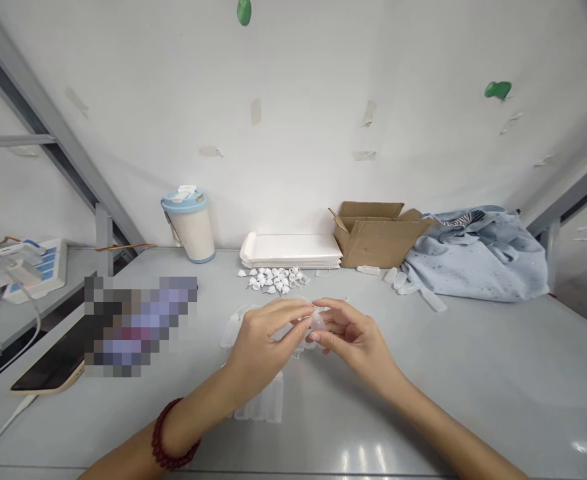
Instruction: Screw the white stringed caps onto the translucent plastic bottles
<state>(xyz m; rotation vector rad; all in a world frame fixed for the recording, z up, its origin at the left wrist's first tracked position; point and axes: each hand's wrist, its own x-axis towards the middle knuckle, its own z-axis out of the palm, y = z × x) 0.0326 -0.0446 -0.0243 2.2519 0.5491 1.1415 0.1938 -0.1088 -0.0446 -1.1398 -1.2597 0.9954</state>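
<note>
A: What are the hands on?

B: Both meet at the middle of the grey table (473, 373). The left hand (261, 340) and right hand (351, 337) pinch one small clear plastic piece (317, 323) between their fingertips, held just above the tabletop (its exact shape is too blurred to tell). A red bead bracelet (169, 437) sits on the left wrist.

A: And around them?

B: A row of clear plastic pieces (263, 403) lies under the left forearm. Farther off is a cluster of small white caps (273, 280), then a stack of white trays (293, 251).

A: Containers?

B: A lidded white and blue cup (192, 223) stands far left; its contents are hidden. A cardboard box (378, 235) sits far right with flaps open; I cannot tell what is inside. A blue cloth (478, 253) lies beside it, and a phone (53, 363) lies near left.
</note>
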